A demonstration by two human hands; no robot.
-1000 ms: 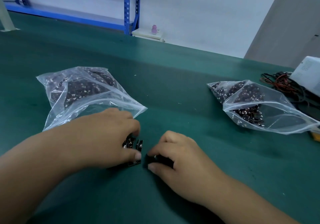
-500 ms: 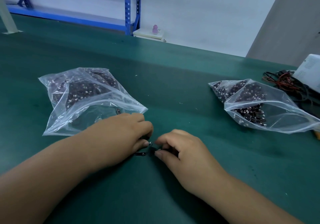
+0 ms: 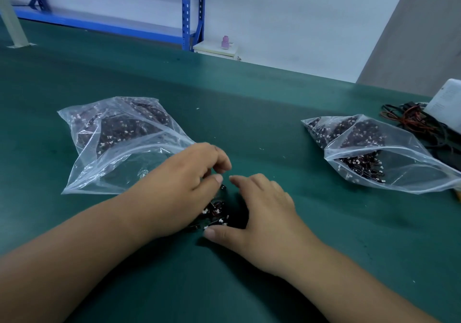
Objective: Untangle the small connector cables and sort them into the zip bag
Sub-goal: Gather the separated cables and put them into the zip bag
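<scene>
A small tangle of black connector cables [image 3: 216, 213] with white plugs lies on the green table [image 3: 249, 113] between my hands. My left hand [image 3: 182, 183] hovers over its left side with the fingers curled toward the thumb, and a dark cable end shows just under the thumb tip. My right hand [image 3: 264, 213] rests on the right side of the tangle, with relaxed fingers spread over it and the thumb along its near edge. An open clear zip bag [image 3: 104, 153], partly filled with cables, lies just left of my left hand.
A second open zip bag [image 3: 389, 163] with cables lies at the right. Behind it are loose red and black wires [image 3: 411, 120] and a white box [image 3: 446, 100]. A blue shelf rack [image 3: 185, 10] stands beyond the table's far edge.
My hands have drawn slightly apart, and the small tangle of cables now shows between them. My left hand has lifted, and my right hand's fingers have spread over the tangle.
</scene>
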